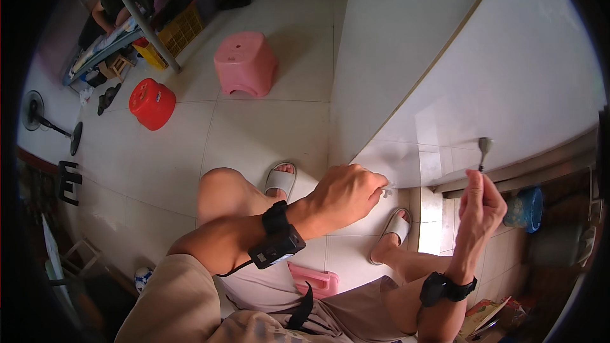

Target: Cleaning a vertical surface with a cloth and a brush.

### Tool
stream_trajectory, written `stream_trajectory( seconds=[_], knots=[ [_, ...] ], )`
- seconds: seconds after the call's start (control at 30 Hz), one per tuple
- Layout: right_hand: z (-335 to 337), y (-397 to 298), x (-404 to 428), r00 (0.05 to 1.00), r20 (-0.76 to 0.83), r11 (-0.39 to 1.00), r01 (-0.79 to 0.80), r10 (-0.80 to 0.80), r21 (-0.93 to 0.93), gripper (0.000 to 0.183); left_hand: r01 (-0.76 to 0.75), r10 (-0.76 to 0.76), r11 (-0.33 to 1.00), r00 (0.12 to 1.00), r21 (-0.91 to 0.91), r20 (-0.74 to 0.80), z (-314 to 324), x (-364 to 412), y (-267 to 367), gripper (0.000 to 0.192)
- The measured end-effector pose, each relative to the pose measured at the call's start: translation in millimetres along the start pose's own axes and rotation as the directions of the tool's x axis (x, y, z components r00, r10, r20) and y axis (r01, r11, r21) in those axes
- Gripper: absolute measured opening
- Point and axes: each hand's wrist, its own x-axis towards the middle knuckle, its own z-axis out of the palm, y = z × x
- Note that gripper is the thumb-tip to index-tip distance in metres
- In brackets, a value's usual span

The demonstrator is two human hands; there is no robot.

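My left hand (340, 193) reaches across to the right with its fingers pinched. A small whitish, translucent piece (389, 189) sticks out from its fingertips, too small to identify. Higher up on the right, my right hand (483, 202) pinches the thin dark end of a small tool whose greyish, rounded head (485, 144) points upward. The two hands are apart. Just past them stands a smooth, pale panel (505, 71), with its narrow brownish edge (424, 83) slanting up to the right.
A pink plastic stool (245, 64) and a red one (152, 105) stand on the tiled floor (267, 128). A standing fan (55, 124) is at far left, beneath a bed (102, 52) with a person on it. A blue container (524, 209) stands right of my right hand.
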Motion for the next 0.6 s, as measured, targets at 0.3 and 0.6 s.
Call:
stream_trajectory(
  seconds=[0.3,0.6],
  knots=[
    [-1,-9,-1,0.999,-0.029,0.999,0.028,-0.029,-0.042,0.027,-0.022,0.022,1.0,0.999,0.001,0.024,4,-5,-4,0.012],
    [18,0,-14,0.991,0.127,0.981,0.06,-0.036,-0.185,0.027,-0.037,0.036,0.999,0.998,0.021,0.049,10,-9,-4,0.008]
  ],
)
